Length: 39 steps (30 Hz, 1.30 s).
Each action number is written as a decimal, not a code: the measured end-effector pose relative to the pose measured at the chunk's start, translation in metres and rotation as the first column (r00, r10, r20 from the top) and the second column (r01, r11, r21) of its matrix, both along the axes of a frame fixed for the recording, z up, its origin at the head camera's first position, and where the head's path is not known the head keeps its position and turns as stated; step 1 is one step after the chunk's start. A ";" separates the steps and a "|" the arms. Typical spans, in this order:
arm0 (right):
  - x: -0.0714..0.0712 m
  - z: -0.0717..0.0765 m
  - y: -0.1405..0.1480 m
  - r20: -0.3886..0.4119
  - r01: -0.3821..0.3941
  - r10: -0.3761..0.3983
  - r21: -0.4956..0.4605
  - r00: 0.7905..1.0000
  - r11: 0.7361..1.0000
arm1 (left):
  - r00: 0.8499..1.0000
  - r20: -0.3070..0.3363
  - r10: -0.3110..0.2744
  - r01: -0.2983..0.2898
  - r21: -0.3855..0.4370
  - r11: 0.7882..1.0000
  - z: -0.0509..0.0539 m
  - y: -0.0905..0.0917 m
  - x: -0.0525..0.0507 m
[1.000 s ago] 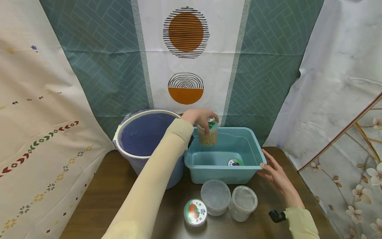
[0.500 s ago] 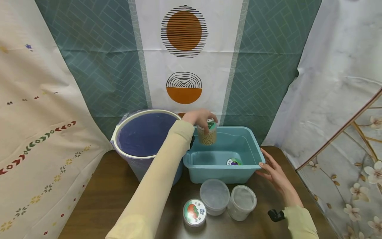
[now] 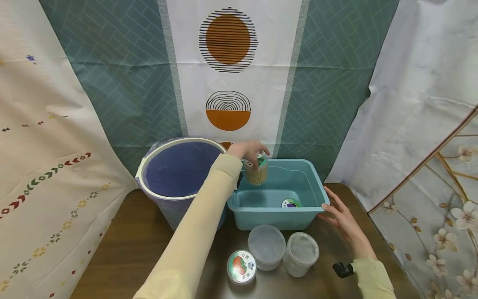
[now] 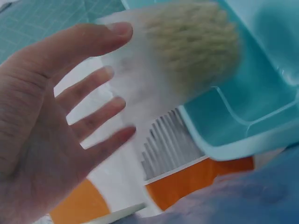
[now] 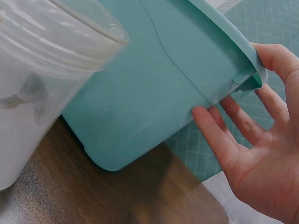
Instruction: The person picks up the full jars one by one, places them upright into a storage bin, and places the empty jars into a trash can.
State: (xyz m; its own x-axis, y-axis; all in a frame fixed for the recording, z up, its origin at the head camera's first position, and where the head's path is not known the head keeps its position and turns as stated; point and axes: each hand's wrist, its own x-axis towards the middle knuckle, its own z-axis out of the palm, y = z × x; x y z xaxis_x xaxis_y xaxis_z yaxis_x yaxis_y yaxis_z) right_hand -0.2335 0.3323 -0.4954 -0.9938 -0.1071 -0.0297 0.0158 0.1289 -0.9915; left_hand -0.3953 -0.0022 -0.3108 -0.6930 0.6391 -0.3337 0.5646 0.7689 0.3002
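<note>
My left hand point(image 3: 248, 151) pinches a clear jar point(image 3: 257, 173) by its top, over the left end of the teal basin point(image 3: 276, 209). Pale beans or pellets point(image 4: 196, 46) fill part of that jar in the left wrist view, with thumb and fingertips at its lid end. My right hand point(image 3: 345, 222) holds the basin's right front corner; in the right wrist view the thumb of this hand point(image 5: 266, 140) lies on the rim and the fingers touch the side wall. A round lid with a purple picture point(image 3: 291, 203) shows inside the basin.
A blue bin point(image 3: 168, 201) with a white rim and plastic liner stands left of the basin. On the brown table point(image 3: 119, 249) in front are a tomato-lidded jar point(image 3: 241, 267), a clear-lidded tub point(image 3: 267, 247) and another clear jar point(image 3: 301, 254). Patterned cloths hang behind.
The head view has shifted slightly. The held jar hangs a little more tilted and slightly lower, still in my left hand. My right hand stays at the basin's corner.
</note>
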 end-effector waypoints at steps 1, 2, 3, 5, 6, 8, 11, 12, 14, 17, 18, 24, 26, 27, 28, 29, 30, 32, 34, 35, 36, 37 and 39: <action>0.000 0.000 -0.001 0.001 -0.001 0.001 -0.002 1.000 1.000 | 1.000 0.000 0.010 -0.010 -0.009 1.000 0.002 0.000 0.002; 0.000 0.001 -0.001 0.002 -0.002 0.002 -0.003 1.000 1.000 | 1.000 0.006 0.020 -0.020 -0.011 1.000 0.004 0.000 0.004; 0.000 0.001 -0.002 0.003 -0.001 0.001 -0.003 1.000 1.000 | 0.999 0.013 0.030 -0.030 -0.010 1.000 0.006 0.000 0.006; 0.000 0.001 -0.003 0.003 0.000 0.000 -0.005 1.000 1.000 | 0.999 0.017 0.045 -0.045 -0.008 0.999 0.009 0.000 0.009; 0.000 0.002 -0.003 0.003 0.002 -0.002 -0.008 1.000 1.000 | 0.999 0.023 0.048 -0.048 0.000 0.999 0.010 0.000 0.010; 0.001 0.002 -0.003 -0.001 0.005 -0.005 -0.011 1.000 1.000 | 0.999 0.021 0.042 -0.043 0.016 0.999 0.010 0.000 0.011; 0.003 0.002 -0.003 -0.004 0.008 -0.009 -0.015 1.000 1.000 | 1.000 0.002 0.029 -0.029 0.020 0.999 0.008 0.000 0.011; 0.003 0.002 -0.004 -0.006 0.010 -0.010 -0.012 1.000 1.000 | 1.000 0.000 0.027 -0.027 0.024 0.999 0.008 0.000 0.012; 0.004 0.003 -0.004 -0.006 0.016 -0.016 -0.013 1.000 1.000 | 1.000 0.000 0.028 -0.028 0.036 0.999 0.007 -0.001 0.012; 0.004 0.003 -0.005 -0.007 0.015 -0.015 -0.008 1.000 1.000 | 1.000 0.002 0.029 -0.029 0.053 0.998 0.007 -0.002 0.011; 0.005 0.004 -0.006 -0.006 0.019 -0.019 -0.011 1.000 1.000 | 1.000 0.003 0.028 -0.028 0.058 0.998 0.007 -0.002 0.011; 0.006 0.005 -0.006 -0.002 0.024 -0.024 -0.002 1.000 1.000 | 0.999 0.009 0.034 -0.035 0.082 0.996 0.009 -0.004 0.014; 0.006 0.005 -0.007 -0.002 0.021 -0.021 -0.002 1.000 1.000 | 0.999 0.009 0.039 -0.040 0.095 0.995 0.011 -0.005 0.016; 0.006 0.004 -0.007 -0.002 0.019 -0.019 -0.004 1.000 1.000 | 0.999 0.008 0.039 -0.040 0.102 0.994 0.011 -0.006 0.017; 0.006 0.004 -0.007 -0.003 0.017 -0.017 -0.006 1.000 1.000 | 0.999 0.008 0.040 -0.041 0.112 0.993 0.012 -0.007 0.018; 0.005 0.004 -0.007 -0.004 0.010 -0.010 -0.005 1.000 1.000 | 0.999 0.011 0.040 -0.041 0.123 0.992 0.014 -0.007 0.019; 0.005 0.003 -0.007 -0.005 0.008 -0.008 -0.008 1.000 1.000 | 0.999 0.011 0.038 -0.039 0.134 0.990 0.015 -0.008 0.020; 0.005 0.003 -0.007 -0.007 0.003 -0.003 -0.018 1.000 1.000 | 0.999 0.017 0.037 -0.039 0.161 0.986 0.017 -0.009 0.022; 0.004 0.002 -0.006 -0.010 -0.003 0.002 -0.020 1.000 1.000 | 1.000 0.012 0.029 -0.031 0.190 0.981 0.019 -0.010 0.025; 0.005 0.002 -0.006 -0.009 -0.002 0.002 -0.023 1.000 1.000 | 1.000 0.004 0.024 -0.024 0.201 0.979 0.020 -0.011 0.026; 0.005 0.002 -0.006 -0.008 0.005 -0.005 -0.028 1.000 1.000 | 1.000 -0.009 0.018 -0.016 0.211 0.977 0.021 -0.012 0.028; 0.005 0.002 -0.006 -0.006 0.007 -0.007 -0.028 1.000 1.000 | 1.000 -0.025 0.011 -0.005 0.219 0.976 0.022 -0.013 0.030; 0.005 0.001 -0.006 -0.003 0.011 -0.011 -0.024 1.000 1.000 | 0.997 -0.073 -0.004 0.021 0.225 0.974 0.024 -0.015 0.035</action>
State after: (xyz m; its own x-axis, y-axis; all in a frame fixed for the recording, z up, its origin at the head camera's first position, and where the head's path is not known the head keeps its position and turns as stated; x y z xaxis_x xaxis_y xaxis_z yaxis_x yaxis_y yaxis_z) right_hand -0.2284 0.3267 -0.4939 -0.9950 -0.0970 -0.0238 0.0135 0.1054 -0.9943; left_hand -0.3602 -0.0173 -0.2871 -0.7013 0.7009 -0.1303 0.5998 0.6789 0.4235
